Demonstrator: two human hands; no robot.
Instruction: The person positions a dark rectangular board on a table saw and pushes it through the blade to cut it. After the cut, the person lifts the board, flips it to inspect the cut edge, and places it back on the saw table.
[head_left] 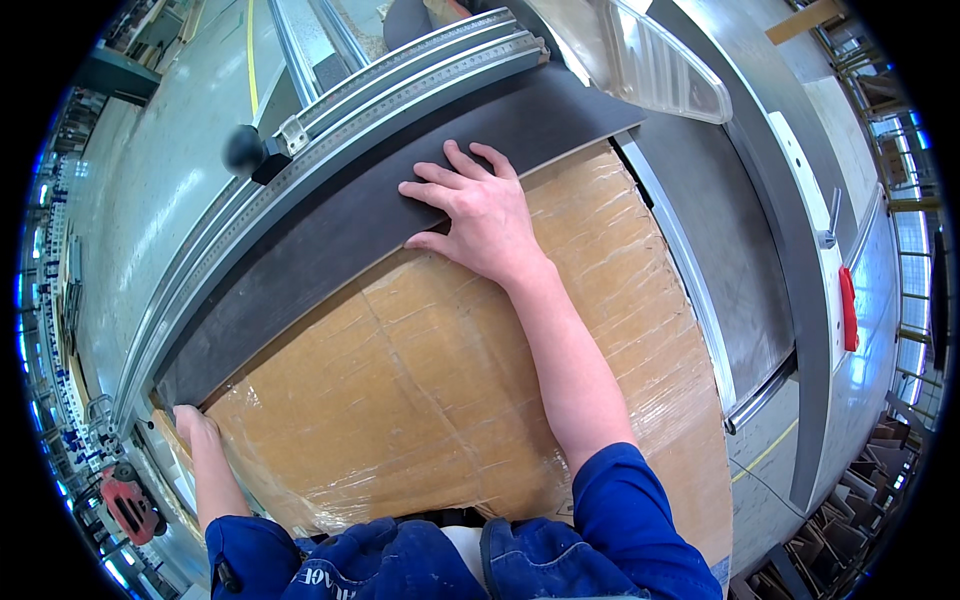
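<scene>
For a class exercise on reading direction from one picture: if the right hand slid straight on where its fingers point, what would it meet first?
Beyond the dark board under its fingers, the right hand would probably meet the ruled rail first, though height is hard to judge.

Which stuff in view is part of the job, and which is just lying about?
Likely in the job:
dark board, right hand spread on it, left hand at its left end
ruler rail along the board
cardboard at its near edge

Likely just lying about:
red machine, lower left, kind unclear
dark scraps, lower right
</scene>
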